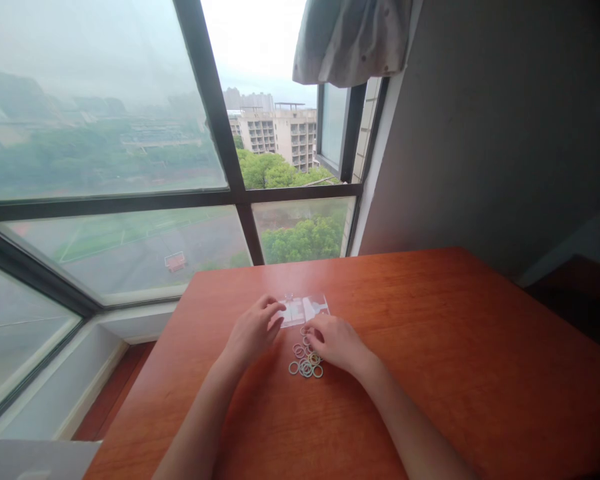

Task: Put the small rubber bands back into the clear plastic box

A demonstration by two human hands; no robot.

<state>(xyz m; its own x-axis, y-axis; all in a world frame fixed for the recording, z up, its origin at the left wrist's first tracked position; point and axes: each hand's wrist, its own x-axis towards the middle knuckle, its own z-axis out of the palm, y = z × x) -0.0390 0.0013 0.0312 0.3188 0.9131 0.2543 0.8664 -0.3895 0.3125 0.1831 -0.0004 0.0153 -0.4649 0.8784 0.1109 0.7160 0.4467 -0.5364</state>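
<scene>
Several small pastel rings that look like hair ties [307,368] lie in a loose pile on the wooden table. Just beyond them sits a clear plastic box [294,313], partly covered by my fingers. My left hand [257,329] is at the box's left side, fingers curved and apart, with nothing seen in it. Over the far right of the pile, my right hand [336,341] has its thumb and fingers pinched together. A pale hair tie [303,330] shows right at those fingertips.
The reddish-brown table [420,320] stretches widely to the right and toward me. Dark-framed windows [240,193] stand past its far and left edges, one pane open. A grey curtain [353,40] hangs above, and a grey wall [480,133] rises at the right.
</scene>
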